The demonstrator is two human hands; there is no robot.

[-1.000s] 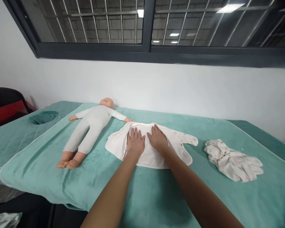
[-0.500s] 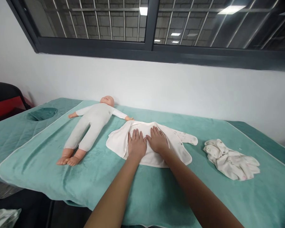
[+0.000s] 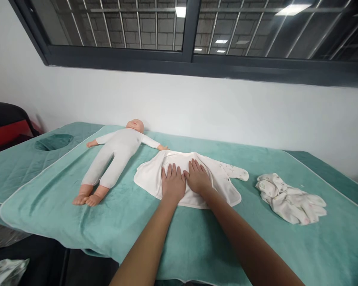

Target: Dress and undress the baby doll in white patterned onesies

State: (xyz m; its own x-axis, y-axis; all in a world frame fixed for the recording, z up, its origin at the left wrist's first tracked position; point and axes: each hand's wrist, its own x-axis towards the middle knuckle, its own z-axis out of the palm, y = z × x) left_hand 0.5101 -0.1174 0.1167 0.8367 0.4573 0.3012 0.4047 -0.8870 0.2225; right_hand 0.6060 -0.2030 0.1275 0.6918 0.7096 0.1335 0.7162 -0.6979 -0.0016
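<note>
A white baby top (image 3: 149,174) lies spread out on the green bed cover, its front panels laid open and one patterned sleeve (image 3: 235,172) stretched to the right. My left hand (image 3: 173,183) rests flat on the middle of the cloth, fingers extended. Beside it, my right hand (image 3: 198,177) also presses flat on the garment, thumbs almost touching. Neither hand grips anything. The top's left sleeve is not visible. To the left lies a baby doll (image 3: 116,151) on its back, in a white body suit, one hand close to the top's upper edge.
A crumpled patterned baby garment (image 3: 290,198) lies on the right of the green cover (image 3: 131,238). A round hole (image 3: 54,142) shows in the bed at far left, near a black and red chair (image 3: 8,125). A white wall (image 3: 179,107) and barred window stand behind.
Both hands stay flat on the top in nearly the same place. The view has shifted very slightly; the doll and garments have not moved.
</note>
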